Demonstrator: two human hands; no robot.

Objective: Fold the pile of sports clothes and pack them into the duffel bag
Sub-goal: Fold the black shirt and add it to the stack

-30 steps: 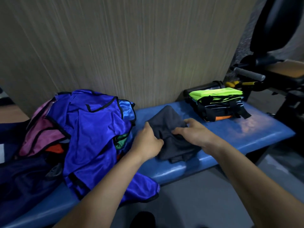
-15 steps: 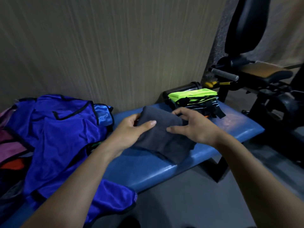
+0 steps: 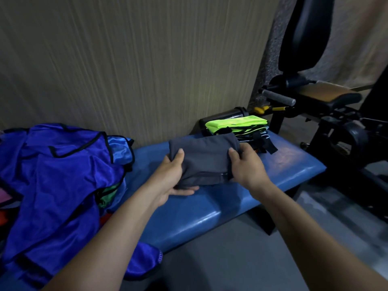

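Forearms reach in from the near edge, and both hands carry one folded dark grey garment (image 3: 202,159) just above the blue padded bench (image 3: 210,211). The left hand (image 3: 170,179) grips its left end, thumb on top and fingers curled beneath. The right hand (image 3: 244,166) clasps the right end the same way, thumb over the fold. The cloth looks light and limp, likely to sag or fall open if held by one corner, so a hold at both ends with fingers under the folded edges seems the safest way to move it.

To the left, a heap of unfolded royal blue bibs (image 3: 58,181) sprawls over the bench. Beyond the garment, a stack of folded clothes topped with neon green (image 3: 235,123) sits near the wall, and a black gym machine (image 3: 327,106) stands farther right. No duffel bag is visible.

Half a second ago the garment drooped at an angle, with the left hand only against its side; now it is squared up, held level and closer to the folded stack.
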